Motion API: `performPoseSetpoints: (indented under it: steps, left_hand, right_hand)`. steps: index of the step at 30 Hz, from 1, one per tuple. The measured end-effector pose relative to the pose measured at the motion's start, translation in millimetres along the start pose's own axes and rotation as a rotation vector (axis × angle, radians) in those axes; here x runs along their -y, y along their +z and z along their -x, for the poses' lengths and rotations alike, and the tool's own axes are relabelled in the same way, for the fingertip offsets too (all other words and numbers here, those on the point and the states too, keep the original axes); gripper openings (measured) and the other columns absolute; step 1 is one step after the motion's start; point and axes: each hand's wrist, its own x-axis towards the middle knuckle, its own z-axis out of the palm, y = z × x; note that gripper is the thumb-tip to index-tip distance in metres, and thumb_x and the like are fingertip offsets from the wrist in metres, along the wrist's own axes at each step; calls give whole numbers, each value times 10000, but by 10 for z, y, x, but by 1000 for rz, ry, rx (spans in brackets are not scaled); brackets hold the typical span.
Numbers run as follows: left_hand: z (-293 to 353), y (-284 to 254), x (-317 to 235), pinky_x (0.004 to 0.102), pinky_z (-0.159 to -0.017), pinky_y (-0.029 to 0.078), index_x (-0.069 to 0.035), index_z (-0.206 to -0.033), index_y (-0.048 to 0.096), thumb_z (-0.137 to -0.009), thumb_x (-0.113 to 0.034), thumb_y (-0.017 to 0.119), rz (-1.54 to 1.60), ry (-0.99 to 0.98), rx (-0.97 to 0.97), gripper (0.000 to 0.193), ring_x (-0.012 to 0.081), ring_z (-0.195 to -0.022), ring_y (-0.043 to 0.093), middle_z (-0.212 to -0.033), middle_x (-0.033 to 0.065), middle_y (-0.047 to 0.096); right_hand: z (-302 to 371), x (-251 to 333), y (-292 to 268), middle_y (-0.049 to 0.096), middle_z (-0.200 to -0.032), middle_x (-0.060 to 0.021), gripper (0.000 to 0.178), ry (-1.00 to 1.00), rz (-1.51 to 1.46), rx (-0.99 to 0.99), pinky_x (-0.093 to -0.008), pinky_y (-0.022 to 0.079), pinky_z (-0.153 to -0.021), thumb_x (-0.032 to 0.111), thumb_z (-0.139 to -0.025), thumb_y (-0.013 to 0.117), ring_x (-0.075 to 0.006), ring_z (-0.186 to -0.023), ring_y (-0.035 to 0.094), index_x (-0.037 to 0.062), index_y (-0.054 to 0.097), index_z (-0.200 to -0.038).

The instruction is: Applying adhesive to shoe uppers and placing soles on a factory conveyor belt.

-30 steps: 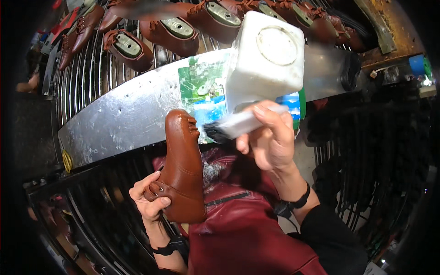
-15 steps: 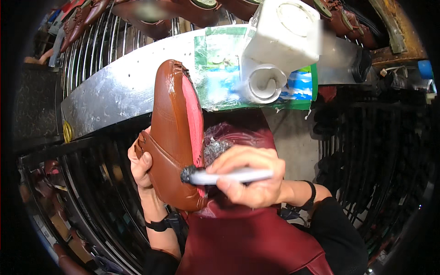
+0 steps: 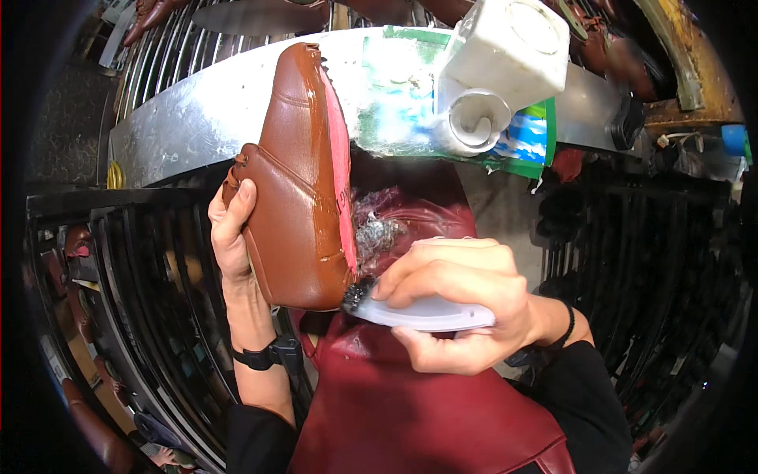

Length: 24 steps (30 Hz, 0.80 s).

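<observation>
A brown leather shoe upper (image 3: 296,229) with a pink sole face stands on end, tilted, its toe pointing away over the metal bench. My left hand (image 3: 234,233) grips it from the left, near the laces, with the thumb on the leather. In my right hand (image 3: 466,300) is a brush (image 3: 430,311) with a pale plastic handle and short black bristles. Those bristles sit at the lower right corner of the shoe, by the heel edge. A wet sheen runs along the leather next to the pink face. My left fingers are partly hidden behind the shoe.
A white plastic container (image 3: 505,59) with a round open spout stands on a green and blue sheet on the metal bench (image 3: 189,118). Brown shoes line a rack of metal rollers behind. A stained dark red apron (image 3: 426,411) covers my lap; black racks flank both sides.
The shoe has moved up and away, and its side has turned more into view. My right hand has drawn the brush down and right, from the shoe's side to its heel corner.
</observation>
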Motion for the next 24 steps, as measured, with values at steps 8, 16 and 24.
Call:
performPoseSetpoints:
  steps: [8, 16, 24]
  left_hand:
    - [-81, 226, -161, 339, -913, 606, 5, -1305, 637, -1069, -224, 627, 166, -65, -49, 329, 195, -1004, 738, -1162, 119, 738]
    - [-159, 322, -194, 440, -919, 627, -6, -1308, 643, -1105, -330, 571, 604, -211, 96, 389, 278, -1032, 749, -1198, 157, 736]
    - [-186, 397, -123, 432, -927, 616, -18, -1341, 632, -1103, -320, 569, 456, -159, 21, 390, 276, -1045, 736, -1227, 157, 726]
  right_hand:
    - [-355, -121, -57, 729, -704, -42, 108, 57, -30, -217, -231, 484, -525, 34, -813, 811, -67, -577, 649, -28, 743, -870]
    - [-610, 188, -370, 764, -975, -225, 315, 77, 52, 25, -388, 605, -846, -4, -657, 650, -269, -901, 741, -100, 704, -951]
    - [-1007, -46, -506, 790, -887, -123, 241, -153, -176, -45, -281, 608, -760, 3, -697, 795, -145, -819, 761, -63, 782, -928]
